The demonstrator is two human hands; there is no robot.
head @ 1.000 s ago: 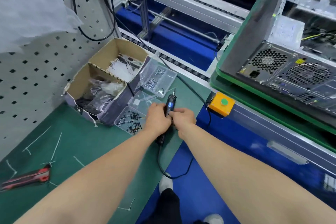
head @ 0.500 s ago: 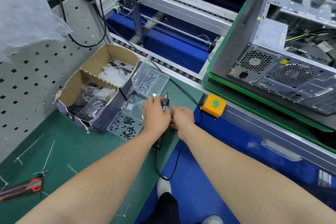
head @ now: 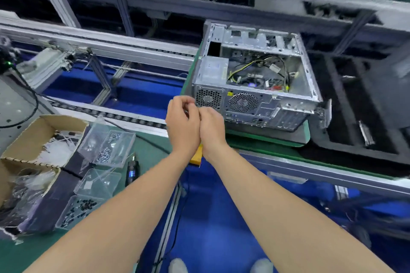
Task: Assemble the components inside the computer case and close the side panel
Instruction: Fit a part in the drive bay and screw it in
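Green matting covers the table (head: pixel 150 146), with an aluminium conveyor frame behind it. On the head view, the electric screwdriver (head: pixel 132 169) now lies on the table beside the clear screw trays (head: pixel 108 148); a moment ago both hands were gripping it. The left hand (head: pixel 183 124) and right hand (head: pixel 211 128) have risen and meet with fingers curled, just in front of the rear of the computer case (head: pixel 255 86). Whether they pinch a screw or nothing, I cannot tell. The case sits on a green pallet with its side open and cables showing. Judging by that, work inside the case comes next, and the panel is not yet on.
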